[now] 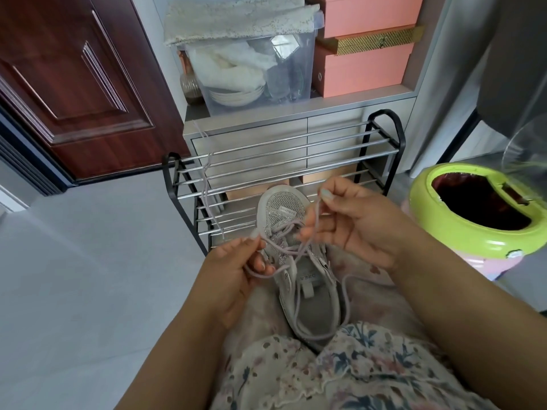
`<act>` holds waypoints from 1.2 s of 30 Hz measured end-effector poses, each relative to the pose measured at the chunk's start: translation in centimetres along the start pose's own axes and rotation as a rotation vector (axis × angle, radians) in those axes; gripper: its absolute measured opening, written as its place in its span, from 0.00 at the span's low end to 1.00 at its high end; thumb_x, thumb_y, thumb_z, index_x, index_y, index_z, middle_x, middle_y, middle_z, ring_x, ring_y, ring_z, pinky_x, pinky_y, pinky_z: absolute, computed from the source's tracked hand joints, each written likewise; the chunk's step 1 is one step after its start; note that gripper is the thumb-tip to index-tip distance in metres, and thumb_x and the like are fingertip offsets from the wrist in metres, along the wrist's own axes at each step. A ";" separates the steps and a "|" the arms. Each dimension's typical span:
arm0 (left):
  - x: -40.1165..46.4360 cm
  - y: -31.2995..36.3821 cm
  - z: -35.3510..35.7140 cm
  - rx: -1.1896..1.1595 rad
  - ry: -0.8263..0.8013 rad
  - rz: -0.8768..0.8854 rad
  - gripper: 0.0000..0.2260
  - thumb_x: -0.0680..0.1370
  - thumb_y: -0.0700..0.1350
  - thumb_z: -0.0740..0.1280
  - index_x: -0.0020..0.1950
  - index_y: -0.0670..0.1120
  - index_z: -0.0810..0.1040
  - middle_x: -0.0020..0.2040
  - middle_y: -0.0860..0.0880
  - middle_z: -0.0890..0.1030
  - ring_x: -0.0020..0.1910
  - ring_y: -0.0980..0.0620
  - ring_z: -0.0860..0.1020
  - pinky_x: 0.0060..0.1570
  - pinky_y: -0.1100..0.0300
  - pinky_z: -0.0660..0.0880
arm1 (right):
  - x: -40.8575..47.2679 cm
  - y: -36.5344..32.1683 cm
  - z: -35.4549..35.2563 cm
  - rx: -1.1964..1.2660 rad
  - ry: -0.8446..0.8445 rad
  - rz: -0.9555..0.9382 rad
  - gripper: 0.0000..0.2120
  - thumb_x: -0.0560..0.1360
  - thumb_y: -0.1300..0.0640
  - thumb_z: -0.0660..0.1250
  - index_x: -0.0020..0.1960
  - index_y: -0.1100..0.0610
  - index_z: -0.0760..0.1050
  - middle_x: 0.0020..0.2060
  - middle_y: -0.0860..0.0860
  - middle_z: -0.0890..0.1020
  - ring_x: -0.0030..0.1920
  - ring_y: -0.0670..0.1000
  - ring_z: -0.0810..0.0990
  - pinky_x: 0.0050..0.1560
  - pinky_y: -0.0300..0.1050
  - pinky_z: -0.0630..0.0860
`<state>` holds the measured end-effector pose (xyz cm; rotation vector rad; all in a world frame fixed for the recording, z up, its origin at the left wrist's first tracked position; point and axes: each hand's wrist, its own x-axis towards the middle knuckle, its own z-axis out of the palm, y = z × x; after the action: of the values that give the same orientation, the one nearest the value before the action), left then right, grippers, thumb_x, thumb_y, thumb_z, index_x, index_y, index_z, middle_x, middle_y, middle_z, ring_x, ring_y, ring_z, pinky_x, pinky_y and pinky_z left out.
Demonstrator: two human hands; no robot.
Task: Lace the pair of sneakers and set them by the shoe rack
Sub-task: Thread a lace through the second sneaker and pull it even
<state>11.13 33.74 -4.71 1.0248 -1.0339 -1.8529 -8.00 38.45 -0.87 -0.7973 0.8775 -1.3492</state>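
Sneaker: grey, one in view, lying on the person's lap, toe pointing toward the shoe rack, between the two hands. Lace: pale lilac, partly threaded and crossed over the tongue. Left hand: just left of the sneaker, fingers curled, pinching one lace strand. Right hand: above and right of the sneaker, thumb and forefinger pinching the other strand. Second lace: draped over the rack's bars. Green bin: right of the rack.
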 end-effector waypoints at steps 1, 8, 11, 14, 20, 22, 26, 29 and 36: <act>-0.1 0.0 0.1 0.031 0.006 -0.004 0.10 0.78 0.42 0.63 0.39 0.38 0.75 0.24 0.46 0.71 0.25 0.50 0.73 0.35 0.58 0.78 | -0.1 0.0 0.0 -0.042 -0.034 -0.003 0.06 0.76 0.61 0.59 0.40 0.59 0.68 0.29 0.56 0.76 0.27 0.52 0.76 0.40 0.53 0.79; -0.2 -0.4 0.1 0.210 -0.027 0.022 0.05 0.76 0.40 0.67 0.46 0.38 0.80 0.29 0.44 0.78 0.30 0.52 0.79 0.41 0.61 0.78 | -1.2 -4.6 -0.4 -0.311 0.202 -0.369 0.14 0.79 0.68 0.52 0.36 0.57 0.64 0.22 0.48 0.64 0.22 0.46 0.58 0.26 0.38 0.57; 0.0 -0.5 0.1 0.251 -0.004 0.072 0.05 0.76 0.40 0.68 0.48 0.40 0.81 0.30 0.45 0.79 0.32 0.53 0.78 0.44 0.59 0.76 | -1.5 -3.9 -0.1 -1.120 0.215 -0.322 0.11 0.78 0.61 0.60 0.37 0.53 0.69 0.26 0.44 0.72 0.27 0.46 0.67 0.29 0.40 0.65; -0.2 -0.1 0.2 0.271 0.005 0.108 0.03 0.76 0.40 0.67 0.46 0.42 0.81 0.32 0.47 0.80 0.34 0.52 0.78 0.44 0.58 0.77 | -1.3 -1.9 0.0 -1.697 0.011 -0.096 0.09 0.74 0.43 0.63 0.40 0.47 0.73 0.35 0.45 0.75 0.34 0.43 0.72 0.35 0.44 0.68; -1.3 0.0 0.1 0.598 -0.167 0.197 0.15 0.62 0.48 0.80 0.46 0.51 0.83 0.34 0.51 0.73 0.34 0.54 0.71 0.36 0.61 0.69 | -0.9 -1.2 -0.4 -1.504 -0.163 0.063 0.10 0.72 0.48 0.71 0.35 0.50 0.77 0.35 0.49 0.79 0.35 0.49 0.77 0.36 0.47 0.74; -1.5 -0.2 0.4 0.767 -0.180 0.247 0.18 0.60 0.48 0.82 0.47 0.52 0.82 0.30 0.58 0.69 0.30 0.59 0.67 0.32 0.64 0.65 | -0.8 -1.4 -0.6 -1.366 -0.183 0.031 0.09 0.72 0.54 0.71 0.34 0.51 0.77 0.33 0.47 0.78 0.32 0.46 0.76 0.33 0.45 0.74; -1.4 -0.5 0.7 0.949 -0.129 0.384 0.14 0.63 0.44 0.77 0.46 0.55 0.80 0.32 0.58 0.74 0.30 0.60 0.69 0.30 0.66 0.66 | -1.1 -1.5 -0.5 -1.242 -0.324 -0.005 0.09 0.70 0.54 0.72 0.32 0.49 0.76 0.30 0.43 0.75 0.31 0.45 0.73 0.33 0.47 0.71; -1.1 -0.5 0.0 0.941 -0.106 0.365 0.15 0.59 0.49 0.71 0.45 0.59 0.80 0.39 0.57 0.77 0.36 0.58 0.75 0.38 0.60 0.75 | -1.8 -2.8 -1.1 -1.040 -0.320 -0.041 0.08 0.66 0.54 0.71 0.29 0.48 0.77 0.28 0.46 0.73 0.29 0.47 0.69 0.31 0.41 0.67; -0.9 -0.2 -0.1 0.828 -0.165 0.321 0.15 0.60 0.43 0.69 0.44 0.56 0.81 0.33 0.58 0.72 0.32 0.58 0.70 0.33 0.64 0.70 | -2.2 -4.5 -2.1 -0.834 -0.461 -0.072 0.11 0.65 0.59 0.68 0.27 0.45 0.75 0.28 0.48 0.71 0.30 0.50 0.67 0.33 0.44 0.65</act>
<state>11.51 34.63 -4.69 1.0646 -2.0221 -1.2548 -11.96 40.37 2.24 -1.7136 1.0378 -0.7636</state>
